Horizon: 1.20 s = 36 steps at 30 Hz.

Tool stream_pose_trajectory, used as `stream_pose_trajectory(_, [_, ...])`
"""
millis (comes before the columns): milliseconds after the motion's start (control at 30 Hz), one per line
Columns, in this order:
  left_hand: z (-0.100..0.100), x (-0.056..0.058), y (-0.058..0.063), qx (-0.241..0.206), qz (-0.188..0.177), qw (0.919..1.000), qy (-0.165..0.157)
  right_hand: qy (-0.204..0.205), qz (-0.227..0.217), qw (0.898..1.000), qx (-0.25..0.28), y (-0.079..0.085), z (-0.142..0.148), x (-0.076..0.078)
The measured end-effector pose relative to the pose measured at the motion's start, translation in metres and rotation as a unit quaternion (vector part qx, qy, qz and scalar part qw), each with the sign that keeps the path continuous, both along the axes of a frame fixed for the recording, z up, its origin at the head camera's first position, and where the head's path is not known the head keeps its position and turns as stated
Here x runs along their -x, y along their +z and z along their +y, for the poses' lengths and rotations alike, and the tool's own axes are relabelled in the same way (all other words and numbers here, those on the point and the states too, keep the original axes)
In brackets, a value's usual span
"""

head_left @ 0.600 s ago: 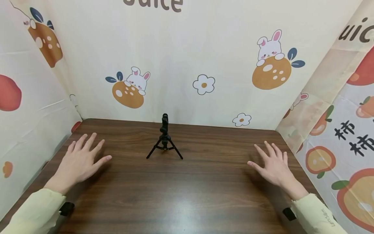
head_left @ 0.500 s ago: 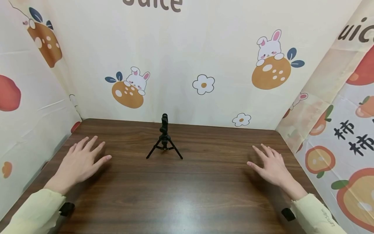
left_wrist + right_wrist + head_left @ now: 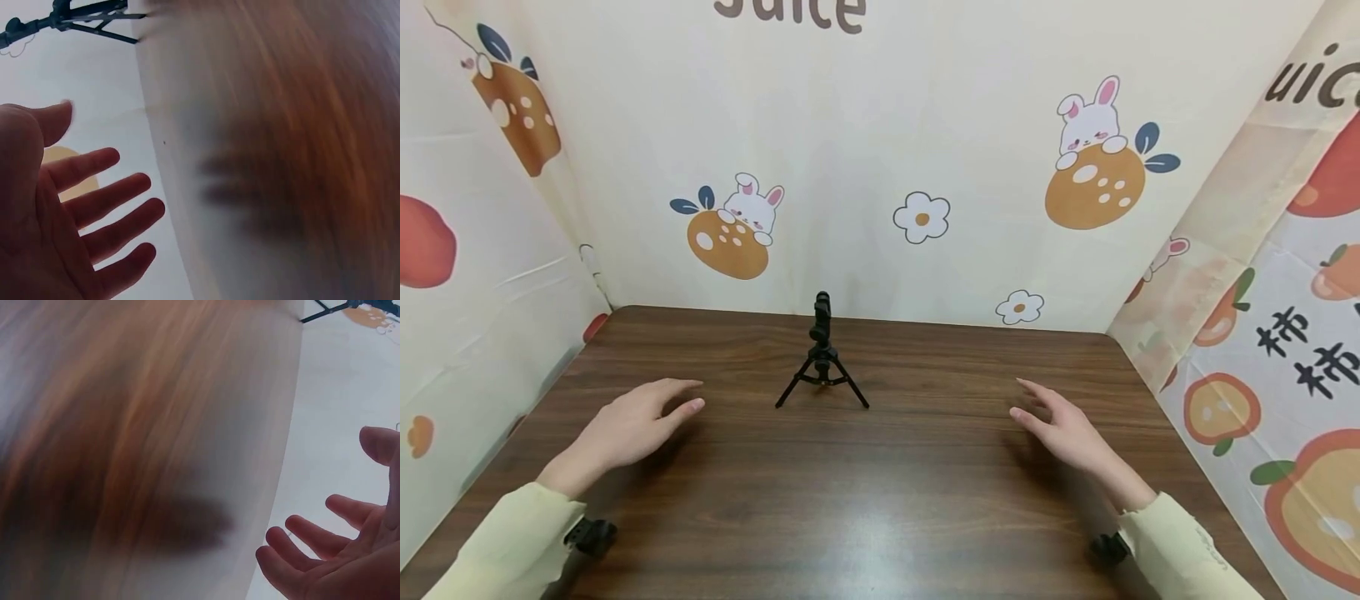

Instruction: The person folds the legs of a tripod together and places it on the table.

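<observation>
A small black tripod (image 3: 822,350) stands upright on the brown wooden table (image 3: 850,475), near its back edge. My left hand (image 3: 632,423) hovers over the table to the left of the tripod, with nothing in it. In the left wrist view the fingers (image 3: 115,200) of that hand are spread and relaxed. On the right side, my right hand (image 3: 1067,429) hangs over the wood, apart from the tripod and holding nothing. Its fingers (image 3: 319,537) are loosely bent in the right wrist view. Both wrist views catch part of the tripod's legs at the top.
A pale printed cloth (image 3: 850,125) with rabbits, fruit and flowers hangs behind the table. Similar cloths stand along the left (image 3: 490,333) and right (image 3: 1240,400) sides. A black strap device sits on each wrist, at the cuff of a light green sleeve (image 3: 512,542).
Both hands have moved inward toward the middle of the table and turned, so their palms face each other more. The fingers are less spread in the head view. The tripod has stayed in place.
</observation>
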<state>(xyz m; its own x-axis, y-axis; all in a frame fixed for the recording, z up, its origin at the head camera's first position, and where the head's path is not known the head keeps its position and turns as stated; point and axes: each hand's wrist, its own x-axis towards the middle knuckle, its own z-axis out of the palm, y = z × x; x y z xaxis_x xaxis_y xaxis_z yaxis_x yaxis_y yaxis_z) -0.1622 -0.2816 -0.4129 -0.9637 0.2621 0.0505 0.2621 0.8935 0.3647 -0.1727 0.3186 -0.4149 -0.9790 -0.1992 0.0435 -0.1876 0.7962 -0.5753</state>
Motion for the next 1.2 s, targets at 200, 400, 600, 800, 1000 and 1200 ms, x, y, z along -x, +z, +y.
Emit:
stream_pose_trajectory(200, [0.014,0.003,-0.003,-0.076,-0.004,0.9968,-0.023,0.003,0.005,0.999,0.051,-0.006,-0.022,0.002])
stream_pose_trajectory(400, [0.030,0.009,-0.007,-0.152,-0.017,0.9878,-0.027,0.022,0.006,0.996,0.086,-0.012,-0.048,0.003])
stream_pose_trajectory(600, [0.045,0.016,-0.010,-0.191,-0.011,0.9813,-0.022,0.039,0.009,0.992,0.123,-0.009,-0.070,0.010])
stream_pose_trajectory(800, [0.058,0.024,-0.014,-0.222,-0.010,0.9748,-0.023,0.051,0.004,0.988,0.148,-0.002,-0.089,0.019])
stream_pose_trajectory(1000, [0.070,0.034,-0.019,-0.245,-0.018,0.9693,-0.016,0.067,0.005,0.981,0.180,0.005,-0.106,0.028])
stream_pose_trajectory(1200, [0.084,0.044,-0.021,-0.263,-0.030,0.9642,-0.017,0.080,-0.005,0.974,0.210,0.012,-0.126,0.036])
